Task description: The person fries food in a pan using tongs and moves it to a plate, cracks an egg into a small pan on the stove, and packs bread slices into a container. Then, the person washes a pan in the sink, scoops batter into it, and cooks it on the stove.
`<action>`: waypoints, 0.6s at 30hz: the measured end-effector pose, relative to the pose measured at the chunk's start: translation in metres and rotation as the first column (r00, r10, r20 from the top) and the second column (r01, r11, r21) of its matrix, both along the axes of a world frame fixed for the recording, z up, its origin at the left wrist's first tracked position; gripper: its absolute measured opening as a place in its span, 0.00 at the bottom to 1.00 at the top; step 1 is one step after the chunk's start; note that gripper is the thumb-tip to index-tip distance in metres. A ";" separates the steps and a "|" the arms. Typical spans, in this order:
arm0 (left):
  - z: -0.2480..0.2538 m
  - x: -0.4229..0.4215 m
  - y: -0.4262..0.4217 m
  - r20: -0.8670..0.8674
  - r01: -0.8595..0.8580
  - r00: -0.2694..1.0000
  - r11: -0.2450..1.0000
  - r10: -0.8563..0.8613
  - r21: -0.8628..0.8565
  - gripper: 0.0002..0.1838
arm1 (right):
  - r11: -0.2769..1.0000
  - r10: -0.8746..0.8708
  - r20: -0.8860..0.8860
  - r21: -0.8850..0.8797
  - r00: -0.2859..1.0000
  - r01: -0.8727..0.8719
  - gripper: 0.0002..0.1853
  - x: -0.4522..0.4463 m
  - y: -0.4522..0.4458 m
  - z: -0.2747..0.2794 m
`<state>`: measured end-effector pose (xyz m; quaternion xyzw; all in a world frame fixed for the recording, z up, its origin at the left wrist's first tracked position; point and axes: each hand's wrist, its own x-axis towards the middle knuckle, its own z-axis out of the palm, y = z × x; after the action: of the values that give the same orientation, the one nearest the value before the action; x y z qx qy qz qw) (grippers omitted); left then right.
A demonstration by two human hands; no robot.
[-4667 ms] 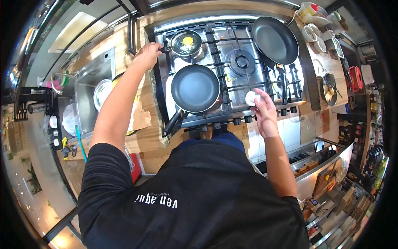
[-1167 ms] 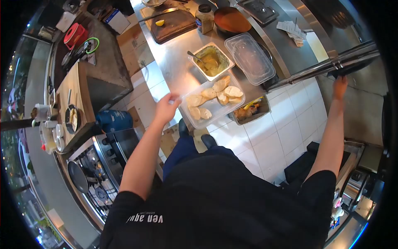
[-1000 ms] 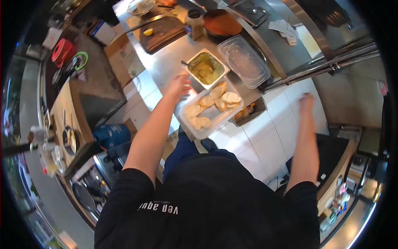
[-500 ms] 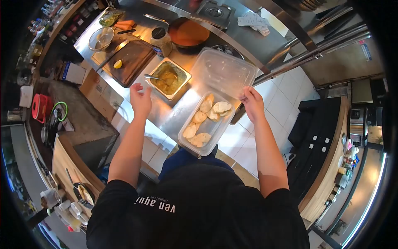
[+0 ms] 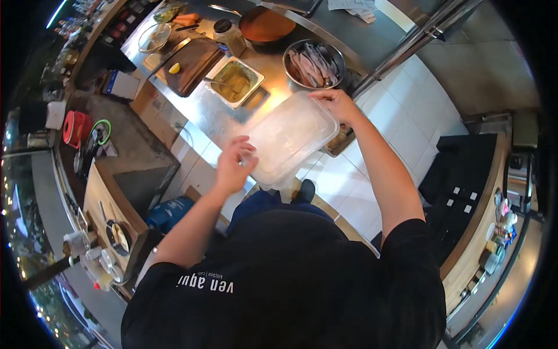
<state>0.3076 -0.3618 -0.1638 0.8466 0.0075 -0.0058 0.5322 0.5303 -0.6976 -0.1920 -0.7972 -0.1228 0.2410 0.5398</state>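
A translucent plastic lid (image 5: pixel 290 136) lies over the plastic container, tilted across the near table edge; the pale sliced pieces inside are blurred from sight beneath it. My right hand (image 5: pixel 338 106) pinches the lid's far right corner. At the left edge, my left hand (image 5: pixel 235 166) has its fingers curled against the lid and container rim, slightly smeared by motion. Left of the lid stands a metal pan (image 5: pixel 237 82) of yellow-green sauce with a spoon (image 5: pixel 215 81) in it. Beyond my right hand sits a metal bowl (image 5: pixel 288 72) of raw strips that look like fish.
At the back left are a cutting board (image 5: pixel 195 70) with a lemon wedge (image 5: pixel 174 68), a lidded jar (image 5: pixel 229 38) and a glass bowl (image 5: pixel 154 38). A frying pan (image 5: pixel 267 24) of red sauce stands behind. A metal rail (image 5: pixel 401 52) runs along the right.
The lid has come down over the container, hiding the sliced pieces. My left hand has moved right to its edge; my right hand still holds the corner. The bowl of strips is uncovered from view.
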 end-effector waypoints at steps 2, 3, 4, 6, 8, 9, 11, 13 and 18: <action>-0.006 -0.024 -0.026 -0.057 -0.050 0.997 0.989 0.059 0.137 0.18 | 0.934 0.095 -0.252 0.358 0.963 0.001 0.20 0.010 0.000 -0.048; -0.008 -0.031 -0.036 -0.113 -0.073 0.988 0.962 0.106 0.263 0.20 | 0.943 0.118 -0.250 0.331 0.961 -0.030 0.22 0.016 0.005 -0.074; -0.009 -0.035 -0.043 -0.110 -0.092 0.986 0.958 0.125 0.272 0.20 | 0.939 0.138 -0.248 0.339 0.959 -0.048 0.22 0.009 0.014 -0.065; -0.010 -0.044 -0.052 -0.148 -0.124 0.969 0.905 0.199 0.407 0.23 | 0.992 0.119 0.187 0.013 0.975 -0.123 0.24 -0.019 0.033 -0.033; -0.007 -0.051 -0.054 -0.118 -0.110 0.970 0.819 0.211 0.563 0.29 | 0.990 0.141 0.298 -0.020 0.944 -0.141 0.25 -0.023 0.036 -0.042; -0.005 -0.052 -0.055 -0.087 -0.087 0.975 0.713 0.203 0.696 0.35 | 0.989 0.150 0.409 -0.058 0.900 -0.139 0.26 -0.021 0.039 -0.044; -0.006 -0.056 -0.057 -0.055 -0.129 0.970 0.695 0.236 0.707 0.42 | 0.989 0.146 0.427 -0.091 0.892 -0.119 0.25 -0.025 0.043 -0.045; -0.013 -0.054 -0.059 -0.020 -0.158 0.969 0.682 0.246 0.714 0.48 | 0.989 0.122 0.448 -0.126 0.886 -0.073 0.25 -0.025 0.040 -0.041; -0.033 -0.054 -0.054 -0.155 -0.018 0.974 0.739 0.165 0.674 0.56 | 0.963 0.205 0.559 -0.263 0.804 -0.062 0.31 -0.040 0.038 -0.059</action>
<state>0.2535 -0.4163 -0.1967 0.9741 0.1057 -0.0635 0.1895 0.4904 -0.6591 -0.2510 -0.8791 -0.3088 0.0364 0.3613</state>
